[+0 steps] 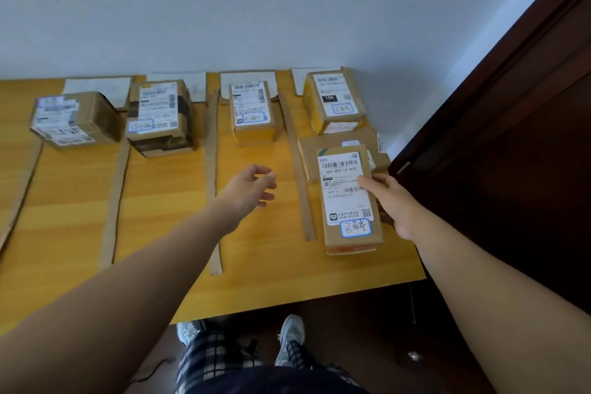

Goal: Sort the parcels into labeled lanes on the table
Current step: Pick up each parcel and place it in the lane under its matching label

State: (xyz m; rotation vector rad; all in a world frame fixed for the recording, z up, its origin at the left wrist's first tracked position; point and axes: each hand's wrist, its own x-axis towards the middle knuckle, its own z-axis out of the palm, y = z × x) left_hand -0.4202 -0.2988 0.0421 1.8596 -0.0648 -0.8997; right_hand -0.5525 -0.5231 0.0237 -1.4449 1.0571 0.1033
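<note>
Right hand grips my long parcel at lower right.
Left hand hovers loosely open over bare table; the parcel's near end sits close to the front edge.

- A yellow wooden table was split into lanes by cardboard strips, with white paper labels laid along the wall edge.
- A long narrow parcel was gripped at its right side by the right hand, thumb on the shipping label, over the rightmost lane.
- It was partly overlapping a flat parcel behind it.
- The left hand was held empty above the table, fingers loosely curled.
- Four more boxes were parked further back, one per lane.
</note>
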